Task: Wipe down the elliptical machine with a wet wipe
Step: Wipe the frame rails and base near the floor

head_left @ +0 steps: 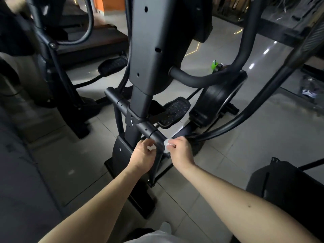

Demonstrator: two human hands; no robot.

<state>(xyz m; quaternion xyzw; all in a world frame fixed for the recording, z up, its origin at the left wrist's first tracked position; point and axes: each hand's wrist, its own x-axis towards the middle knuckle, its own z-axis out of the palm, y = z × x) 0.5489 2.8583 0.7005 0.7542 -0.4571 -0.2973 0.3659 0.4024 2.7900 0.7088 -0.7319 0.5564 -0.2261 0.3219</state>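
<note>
wet wipe (166, 145): wrapping around the end of the black crossbar (140, 127) low on the elliptical machine (149, 50), white showing on both sides.
left hand (142, 156): curled fingers (149, 142) pinching the wipe's end at the bar's 9 o'clock.
right hand (180, 153): fingers pinching the other end at 3 o'clock.
pedal (175, 111): sitting at 12 o'clock beyond both hands.

Tiled gym floor.
Glossy grey tiles (263, 137) reflect light; a black machine (57, 81) stands left of the left hand (142, 155), an orange wall (112, 2) far beyond it.
</note>
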